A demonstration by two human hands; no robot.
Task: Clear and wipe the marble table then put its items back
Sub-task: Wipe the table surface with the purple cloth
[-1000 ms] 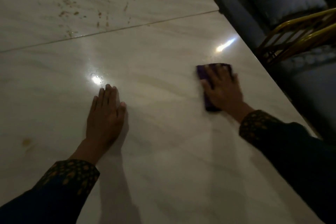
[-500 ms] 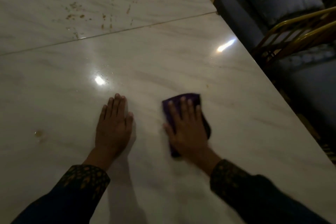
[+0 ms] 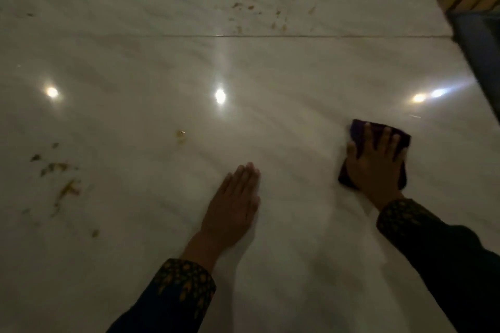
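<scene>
The right hand lies flat with its fingers spread straight on a dark purple cloth, pressing it down on the marble table. The cloth peeks out past the fingertips and on both sides of the palm. Half a second ago this hand and cloth were right next to the left hand; now they are well apart again, out toward the table's right edge, so the wiping is going back and forth over this part. The left hand has stayed flat on the bare marble, fingers straight and close together, holding nothing, just leaning. The marble between the two hands looks clean. Left of the left hand's fingers there is a small yellow spot, and farther left a bunch of brownish crumbs. More crumbs lie far ahead of the fingers, past a thin seam in the marble. So the wiping is not finished. No bowls, boxes or other holders show on the table.
</scene>
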